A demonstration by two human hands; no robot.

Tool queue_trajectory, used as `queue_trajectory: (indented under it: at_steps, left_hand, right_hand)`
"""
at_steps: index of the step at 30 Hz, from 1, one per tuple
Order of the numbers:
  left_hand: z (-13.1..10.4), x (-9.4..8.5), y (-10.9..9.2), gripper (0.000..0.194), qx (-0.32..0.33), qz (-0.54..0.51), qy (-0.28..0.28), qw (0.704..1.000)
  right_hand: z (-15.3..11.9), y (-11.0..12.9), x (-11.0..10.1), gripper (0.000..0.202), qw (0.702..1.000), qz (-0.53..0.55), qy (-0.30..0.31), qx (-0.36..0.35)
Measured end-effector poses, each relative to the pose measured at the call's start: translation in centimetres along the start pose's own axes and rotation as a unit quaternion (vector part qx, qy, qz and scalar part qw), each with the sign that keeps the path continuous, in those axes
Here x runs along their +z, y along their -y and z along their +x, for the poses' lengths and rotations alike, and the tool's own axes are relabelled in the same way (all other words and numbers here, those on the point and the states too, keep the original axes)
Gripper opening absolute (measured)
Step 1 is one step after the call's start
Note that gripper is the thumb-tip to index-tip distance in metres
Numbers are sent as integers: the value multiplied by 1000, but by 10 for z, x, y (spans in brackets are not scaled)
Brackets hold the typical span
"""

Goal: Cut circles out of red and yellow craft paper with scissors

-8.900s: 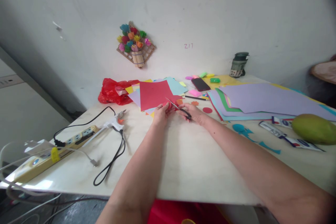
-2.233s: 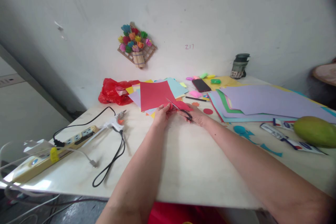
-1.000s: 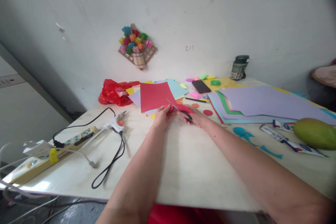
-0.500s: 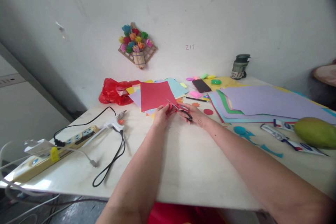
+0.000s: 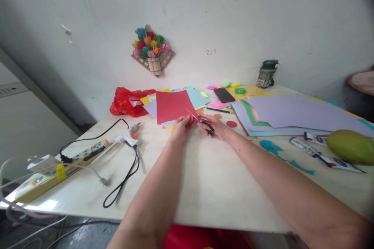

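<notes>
In the head view my left hand (image 5: 181, 127) pinches a small piece of red paper (image 5: 191, 118) over the middle of the table. My right hand (image 5: 215, 124) is closed around the dark handles of a pair of scissors (image 5: 207, 125). The blades point up and to the left, right at the red piece. Behind both hands lies a sheet of red paper (image 5: 173, 105) on top of several coloured sheets. Orange paper scraps (image 5: 217, 116) and a red paper circle (image 5: 231, 124) lie just beyond my right hand. My fingers partly hide the piece being held.
To the left lie a glue gun (image 5: 131, 137) and a power strip (image 5: 73, 161) with cables. A red plastic bag (image 5: 125, 103), phone (image 5: 224, 95) and pencil (image 5: 219, 110) lie farther back. Large coloured sheets (image 5: 298, 113), blue scraps (image 5: 270, 146), glue tubes (image 5: 305, 147) and a green fruit (image 5: 350, 147) occupy the right.
Both hands stay in nearly the same place. The red piece in my left hand and the scissors have shifted very slightly.
</notes>
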State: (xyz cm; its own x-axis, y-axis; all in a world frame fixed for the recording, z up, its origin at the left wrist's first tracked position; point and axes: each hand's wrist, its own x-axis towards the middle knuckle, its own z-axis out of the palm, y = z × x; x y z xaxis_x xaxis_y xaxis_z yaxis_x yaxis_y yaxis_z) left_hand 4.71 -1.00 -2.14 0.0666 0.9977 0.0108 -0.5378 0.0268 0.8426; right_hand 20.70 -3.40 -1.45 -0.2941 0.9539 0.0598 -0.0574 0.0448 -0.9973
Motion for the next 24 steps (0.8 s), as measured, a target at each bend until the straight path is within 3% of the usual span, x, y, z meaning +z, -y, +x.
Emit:
queue_trajectory:
  at_steps: [24]
  left_hand:
    - [0,2,-2,17,10,-22,-34,999]
  right_hand:
    - [0,-1,2,73,1000,-10,-13,-2]
